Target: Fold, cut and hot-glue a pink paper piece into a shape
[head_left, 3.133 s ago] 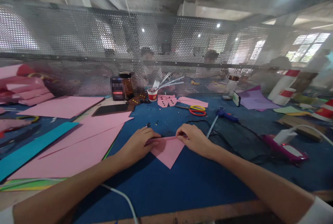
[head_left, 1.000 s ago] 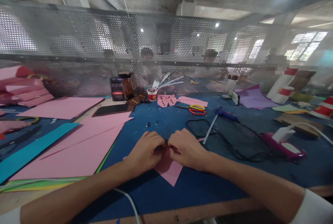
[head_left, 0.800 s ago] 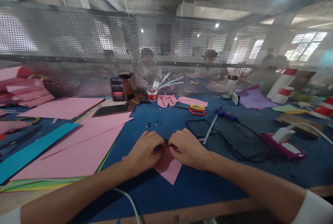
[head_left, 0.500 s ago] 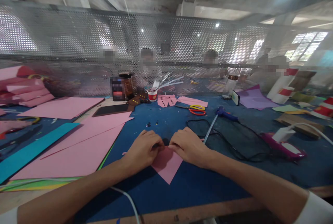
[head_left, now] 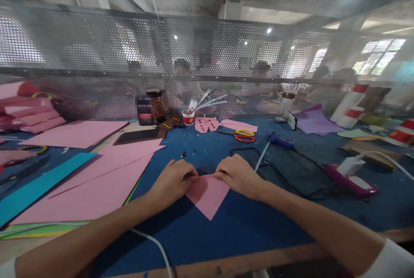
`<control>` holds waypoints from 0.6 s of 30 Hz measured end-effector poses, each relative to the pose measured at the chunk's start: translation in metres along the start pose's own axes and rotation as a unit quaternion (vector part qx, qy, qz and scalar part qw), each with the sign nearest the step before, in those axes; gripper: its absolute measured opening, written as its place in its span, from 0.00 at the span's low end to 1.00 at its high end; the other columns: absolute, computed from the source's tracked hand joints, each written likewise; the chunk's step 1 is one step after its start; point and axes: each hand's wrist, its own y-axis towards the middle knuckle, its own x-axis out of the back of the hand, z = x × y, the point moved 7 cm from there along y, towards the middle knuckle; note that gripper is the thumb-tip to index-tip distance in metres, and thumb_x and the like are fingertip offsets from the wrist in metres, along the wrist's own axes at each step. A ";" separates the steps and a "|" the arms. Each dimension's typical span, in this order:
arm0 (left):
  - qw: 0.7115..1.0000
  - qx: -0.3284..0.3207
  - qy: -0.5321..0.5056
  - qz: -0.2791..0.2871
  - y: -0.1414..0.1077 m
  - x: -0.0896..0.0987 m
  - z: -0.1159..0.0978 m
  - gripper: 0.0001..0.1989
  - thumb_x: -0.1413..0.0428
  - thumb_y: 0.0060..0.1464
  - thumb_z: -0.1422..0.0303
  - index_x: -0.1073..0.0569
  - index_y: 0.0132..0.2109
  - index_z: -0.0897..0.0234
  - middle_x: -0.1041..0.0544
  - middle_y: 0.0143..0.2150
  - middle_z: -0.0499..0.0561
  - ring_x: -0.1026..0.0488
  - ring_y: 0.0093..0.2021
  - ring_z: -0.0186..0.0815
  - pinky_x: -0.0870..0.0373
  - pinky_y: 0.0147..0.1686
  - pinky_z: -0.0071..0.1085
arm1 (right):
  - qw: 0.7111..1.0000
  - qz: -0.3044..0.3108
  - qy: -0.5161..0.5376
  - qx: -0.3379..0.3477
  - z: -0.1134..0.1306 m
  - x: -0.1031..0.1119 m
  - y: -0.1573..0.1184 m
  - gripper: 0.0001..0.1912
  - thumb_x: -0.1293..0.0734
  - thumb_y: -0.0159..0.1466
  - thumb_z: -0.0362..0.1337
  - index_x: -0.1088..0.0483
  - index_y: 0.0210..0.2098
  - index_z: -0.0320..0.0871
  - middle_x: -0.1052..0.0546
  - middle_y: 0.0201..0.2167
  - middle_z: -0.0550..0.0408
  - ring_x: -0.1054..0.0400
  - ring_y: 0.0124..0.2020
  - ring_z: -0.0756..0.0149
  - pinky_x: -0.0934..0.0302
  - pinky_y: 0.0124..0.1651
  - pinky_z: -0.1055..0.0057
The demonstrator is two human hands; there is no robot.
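A pink sheet of paper (head_left: 208, 196) lies on the blue work surface in front of me, one corner pointing toward my body. Its far edge runs straight between my two hands and looks folded. My left hand (head_left: 176, 181) pinches the left end of that edge, fingers curled. At the right end, my right hand (head_left: 237, 176) pinches the same edge. Both hands cover the sheet's outer corners. Just beyond my right hand lies a blue glue gun (head_left: 281, 141) with a clear glue stick, its black cable looping over the table.
Large pink sheets (head_left: 93, 183) and a teal strip (head_left: 45, 183) cover the left side. Scissors (head_left: 244, 135), a paper cup of glue sticks (head_left: 188, 117) and dotted pink cutouts (head_left: 207, 124) are at the back. A magenta power strip (head_left: 351, 181) sits right; a white cable (head_left: 155, 241) crosses in front.
My hands have moved apart along the far edge of the pink paper, showing more of the edge between them. The paper's near corner has shifted slightly away from me.
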 end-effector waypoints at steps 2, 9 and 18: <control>1.000 0.002 0.005 -0.003 0.001 0.000 0.002 0.08 0.46 0.61 0.66 0.23 0.35 0.57 0.19 0.36 0.46 0.28 0.39 0.38 0.42 0.45 0.37 | 1.000 0.000 0.003 -0.005 -0.002 0.000 0.001 0.11 0.35 0.70 0.40 0.24 0.35 0.43 0.20 0.35 0.56 0.30 0.38 0.65 0.51 0.42 0.67; 1.000 0.026 0.011 0.000 0.002 0.005 0.013 0.09 0.47 0.61 0.65 0.22 0.36 0.57 0.19 0.37 0.48 0.28 0.41 0.41 0.40 0.45 0.39 | 0.998 0.002 -0.001 -0.056 -0.021 0.000 0.001 0.13 0.34 0.69 0.43 0.24 0.32 0.43 0.20 0.31 0.57 0.30 0.34 0.67 0.51 0.40 0.68; 0.999 0.037 0.000 0.011 0.007 0.005 0.019 0.09 0.46 0.60 0.65 0.20 0.36 0.56 0.19 0.37 0.48 0.27 0.41 0.41 0.38 0.45 0.38 | 0.997 0.002 0.004 -0.077 -0.030 -0.002 0.002 0.17 0.35 0.69 0.47 0.25 0.29 0.43 0.21 0.30 0.57 0.30 0.34 0.67 0.50 0.40 0.68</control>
